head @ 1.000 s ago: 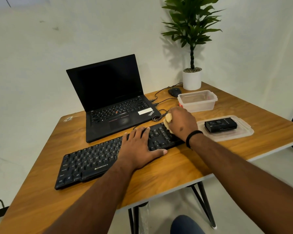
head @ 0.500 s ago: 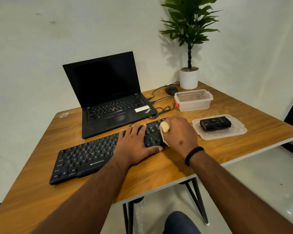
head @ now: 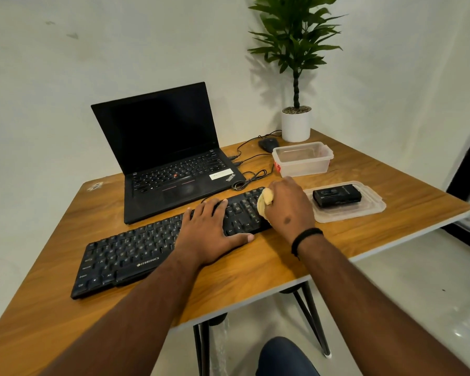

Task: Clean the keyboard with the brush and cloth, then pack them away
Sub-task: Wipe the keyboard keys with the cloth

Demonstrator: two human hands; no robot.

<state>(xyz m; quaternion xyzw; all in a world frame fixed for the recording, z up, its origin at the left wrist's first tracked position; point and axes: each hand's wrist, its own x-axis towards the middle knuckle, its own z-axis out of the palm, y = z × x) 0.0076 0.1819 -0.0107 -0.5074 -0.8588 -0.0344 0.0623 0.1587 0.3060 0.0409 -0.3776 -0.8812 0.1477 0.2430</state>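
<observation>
Yellow cloth (head: pixel 263 202) bunched in right hand (head: pixel 288 208), on keyboard (head: pixel 136 253).

The keyboard (head: pixel 158 246) is showing black with white letters, and the cloth (head: pixel 264 201) is looking pale yellow. The surface (head: pixel 255 270) is showing a warm brown wood grain, while the laptop (head: pixel 168 158) is appearing black with a small red dot among its keys. The plant (head: pixel 293 36) is showing green leaves in a white pot (head: pixel 295 126).
</observation>
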